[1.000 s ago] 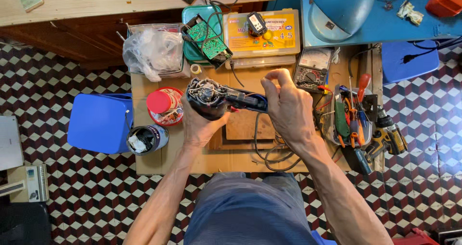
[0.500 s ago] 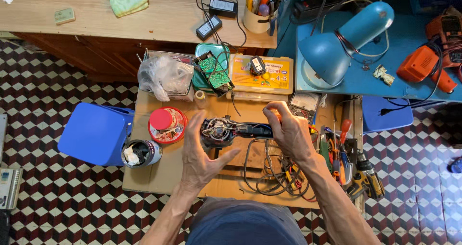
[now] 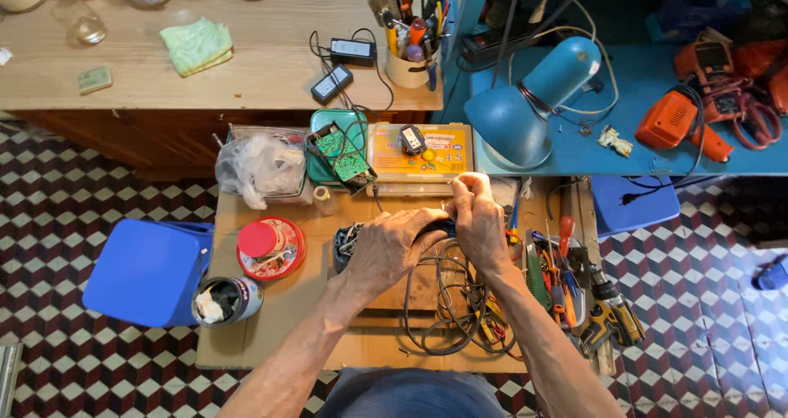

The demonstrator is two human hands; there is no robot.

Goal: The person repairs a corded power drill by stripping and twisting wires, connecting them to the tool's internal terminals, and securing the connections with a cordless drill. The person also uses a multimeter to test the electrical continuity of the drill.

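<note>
My left hand [image 3: 392,247] lies palm down over a dark power tool body [image 3: 348,244] with exposed windings, gripping it on the low wooden board [image 3: 271,328]. My right hand [image 3: 478,221] is just right of it, fingers pinched together on a thin wire or small part near the tool's rear; what it pinches is too small to tell. A black cable loop [image 3: 447,315] trails from the tool toward me.
A red round tin [image 3: 271,248], a can with rags [image 3: 226,300], a blue stool [image 3: 146,270], a plastic bag [image 3: 261,165], green circuit boards [image 3: 343,153] and a yellow parts box [image 3: 419,151] lie around. Hand tools and a drill [image 3: 611,319] sit at right; a blue lamp [image 3: 525,110] overhangs.
The view tilted up toward the benches. My left hand moved from beneath the tool to on top of it. My right hand lifted and pinched at its rear.
</note>
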